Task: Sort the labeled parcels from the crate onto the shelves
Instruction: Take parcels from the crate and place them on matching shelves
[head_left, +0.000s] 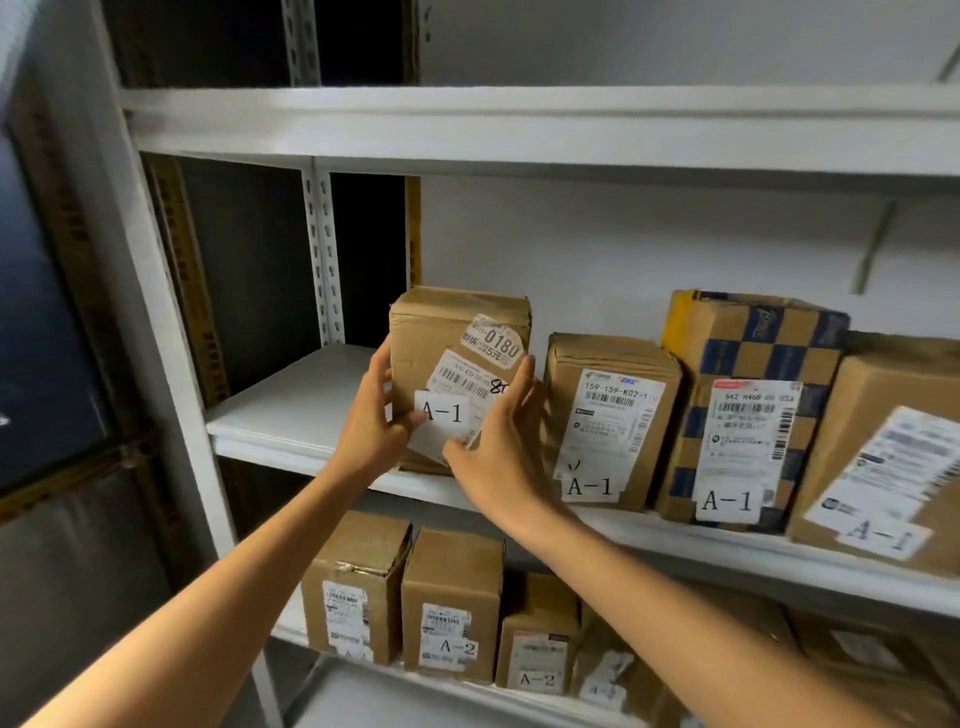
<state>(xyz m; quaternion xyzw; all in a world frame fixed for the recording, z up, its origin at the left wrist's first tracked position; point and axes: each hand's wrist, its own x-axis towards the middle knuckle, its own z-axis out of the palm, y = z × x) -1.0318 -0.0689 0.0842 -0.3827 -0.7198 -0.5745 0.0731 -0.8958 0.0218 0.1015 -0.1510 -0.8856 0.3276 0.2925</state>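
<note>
We hold a brown parcel (457, 332) upright at the left end of the white middle shelf (291, 415): left hand (371, 421) grasping its left edge, right hand (498, 447) pressed on its front. Its tags read "A-1" and "018U". Neighbouring box (610, 421) reads "159-159-K02-1" and "A-1"; the checkered box (748, 410) "A-1"; lower-shelf boxes (452, 605) "A-2".

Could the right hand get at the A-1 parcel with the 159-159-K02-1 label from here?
Probably yes. The right hand rests on the leftmost A-1 parcel, and the 159-159-K02-1 parcel stands just beside it with nothing across its front.
</note>
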